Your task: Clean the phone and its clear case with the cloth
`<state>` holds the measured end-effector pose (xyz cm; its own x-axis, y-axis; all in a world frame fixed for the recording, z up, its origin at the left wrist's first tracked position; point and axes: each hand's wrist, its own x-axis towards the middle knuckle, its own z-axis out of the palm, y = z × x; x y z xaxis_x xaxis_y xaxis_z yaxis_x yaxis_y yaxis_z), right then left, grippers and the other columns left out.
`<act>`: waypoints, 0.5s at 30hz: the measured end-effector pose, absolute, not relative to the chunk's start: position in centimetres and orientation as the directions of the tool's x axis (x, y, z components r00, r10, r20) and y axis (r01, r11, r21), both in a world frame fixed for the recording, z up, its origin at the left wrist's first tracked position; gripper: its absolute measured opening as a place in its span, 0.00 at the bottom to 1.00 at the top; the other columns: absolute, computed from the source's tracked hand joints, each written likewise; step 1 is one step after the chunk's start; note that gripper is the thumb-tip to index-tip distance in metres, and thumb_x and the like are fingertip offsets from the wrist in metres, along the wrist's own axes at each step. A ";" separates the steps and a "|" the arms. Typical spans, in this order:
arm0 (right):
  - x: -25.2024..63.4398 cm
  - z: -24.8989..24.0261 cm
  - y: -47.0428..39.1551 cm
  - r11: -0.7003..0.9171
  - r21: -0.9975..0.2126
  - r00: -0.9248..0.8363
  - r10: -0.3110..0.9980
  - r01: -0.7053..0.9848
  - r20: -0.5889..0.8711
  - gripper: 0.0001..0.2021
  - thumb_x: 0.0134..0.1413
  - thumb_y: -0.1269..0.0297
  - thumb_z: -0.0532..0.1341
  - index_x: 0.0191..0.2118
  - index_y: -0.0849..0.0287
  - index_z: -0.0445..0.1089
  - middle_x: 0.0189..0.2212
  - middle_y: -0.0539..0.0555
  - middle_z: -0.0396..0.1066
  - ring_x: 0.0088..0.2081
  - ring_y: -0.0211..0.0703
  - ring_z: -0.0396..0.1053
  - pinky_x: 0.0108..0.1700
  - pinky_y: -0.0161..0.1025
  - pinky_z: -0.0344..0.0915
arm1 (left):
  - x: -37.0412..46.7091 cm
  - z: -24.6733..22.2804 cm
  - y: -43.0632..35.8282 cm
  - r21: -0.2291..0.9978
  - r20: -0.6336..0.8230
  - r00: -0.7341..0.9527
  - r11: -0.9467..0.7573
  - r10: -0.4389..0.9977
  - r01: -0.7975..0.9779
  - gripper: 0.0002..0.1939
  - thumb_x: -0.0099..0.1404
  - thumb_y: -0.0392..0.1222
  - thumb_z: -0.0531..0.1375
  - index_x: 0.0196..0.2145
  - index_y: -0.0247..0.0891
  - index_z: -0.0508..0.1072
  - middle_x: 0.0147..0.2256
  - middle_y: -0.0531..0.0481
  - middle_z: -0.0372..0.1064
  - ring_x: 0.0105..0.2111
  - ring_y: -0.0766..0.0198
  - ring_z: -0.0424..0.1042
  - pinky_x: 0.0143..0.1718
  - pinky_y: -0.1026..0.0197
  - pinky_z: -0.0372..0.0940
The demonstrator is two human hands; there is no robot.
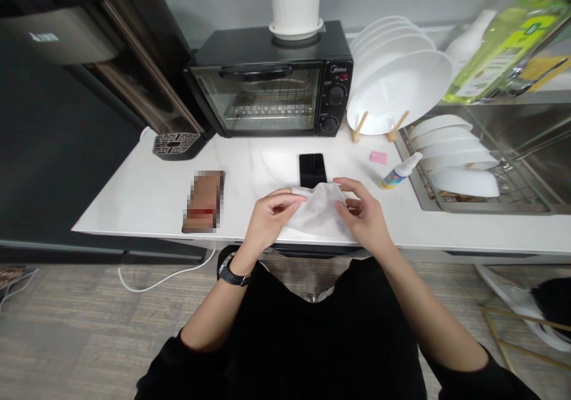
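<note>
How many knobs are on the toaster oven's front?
2: an upper knob and a lower knob, both on the right end of the toaster oven's front. Neither is hidden.

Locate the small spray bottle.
On the head view's right, the spray bottle stands on the counter between the right hand and the sink, near the pink slip.
</note>
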<state>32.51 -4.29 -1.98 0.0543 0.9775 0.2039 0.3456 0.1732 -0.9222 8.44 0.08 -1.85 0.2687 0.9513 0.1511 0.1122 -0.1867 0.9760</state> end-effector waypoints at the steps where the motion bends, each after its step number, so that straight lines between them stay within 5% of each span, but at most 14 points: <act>1: 32.5 -2.1 -4.2 0.171 -0.910 0.051 0.977 0.378 0.205 0.23 0.66 0.63 0.63 0.65 0.48 0.72 0.56 0.56 0.73 0.25 0.33 0.64 0.27 0.40 0.64 | 8.4 -2.0 0.0 0.971 0.148 0.269 -0.191 0.952 0.141 0.11 0.68 0.45 0.70 0.45 0.41 0.89 0.48 0.44 0.81 0.42 0.64 0.78 0.44 0.62 0.73; 7: 32.6 -2.2 -4.3 0.115 -0.881 0.055 0.986 0.459 0.157 0.27 0.63 0.63 0.63 0.67 0.50 0.70 0.55 0.57 0.75 0.22 0.33 0.62 0.26 0.41 0.62 | 7.7 -2.1 -1.1 0.952 0.098 0.282 -0.172 0.954 0.252 0.23 0.70 0.41 0.67 0.62 0.42 0.82 0.59 0.44 0.77 0.35 0.73 0.77 0.40 0.65 0.74; 12: 33.0 -1.7 -4.6 0.001 -0.945 0.095 0.995 0.328 0.034 0.27 0.61 0.55 0.67 0.65 0.48 0.70 0.57 0.57 0.77 0.19 0.31 0.61 0.20 0.38 0.54 | 7.2 -0.9 -1.5 0.960 0.037 0.291 -0.115 0.956 0.254 0.25 0.71 0.43 0.67 0.65 0.44 0.80 0.64 0.44 0.74 0.30 0.75 0.74 0.31 0.66 0.71; 15: 33.2 -1.9 -4.5 0.014 -0.901 0.118 0.990 0.433 0.072 0.28 0.61 0.55 0.67 0.65 0.50 0.69 0.55 0.57 0.80 0.19 0.33 0.62 0.24 0.39 0.59 | 7.0 -0.9 -1.0 0.901 0.030 0.334 -0.170 0.942 0.399 0.25 0.70 0.39 0.67 0.64 0.42 0.80 0.64 0.43 0.75 0.31 0.71 0.75 0.38 0.61 0.76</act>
